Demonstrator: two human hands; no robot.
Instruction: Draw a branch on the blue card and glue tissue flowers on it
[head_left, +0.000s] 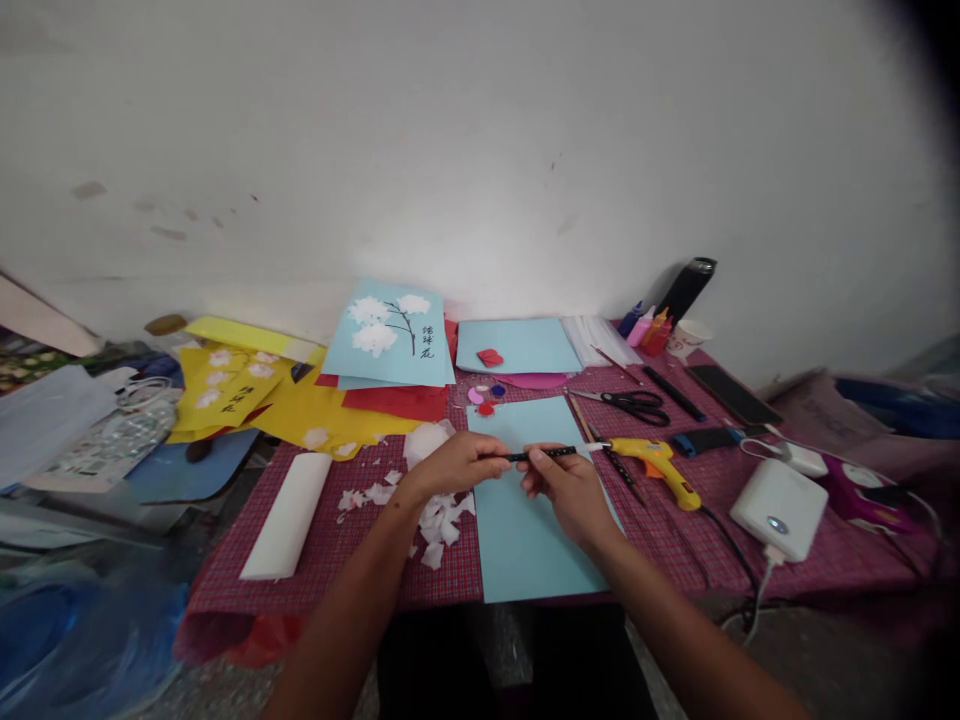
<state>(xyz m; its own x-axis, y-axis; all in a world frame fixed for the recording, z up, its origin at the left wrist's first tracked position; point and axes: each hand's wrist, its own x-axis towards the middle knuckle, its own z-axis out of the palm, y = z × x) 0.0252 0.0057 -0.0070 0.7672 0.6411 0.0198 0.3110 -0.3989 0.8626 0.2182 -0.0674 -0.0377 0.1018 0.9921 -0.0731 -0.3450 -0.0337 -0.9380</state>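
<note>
While both hands meet above the blue sheet (541, 540), a black pen-like tool (559, 453) lies roughly level between them, its pale end pointing right. The left hand (463, 463) pinches its left end between thumb and fingers; the right hand (568, 490) grasps its middle, thumb on top. The pale end reaches close to the nozzle of the yellow glue gun (657, 463); whether they touch, I cannot tell.

Below the hands, a broad stretch of blue paper runs to its near edge, at the front edge of the table (679, 573). White scraps (444, 522) crowd the sheet's left edge, and a strip of checked cloth separates them from the white paper roll (289, 515). Beyond the hands, the paint palette (474, 393) overlaps the sheet's far left corner, with the black-handled scissors (637, 403) to the right. Farther right, the white box (780, 508) sits near the front edge.
</note>
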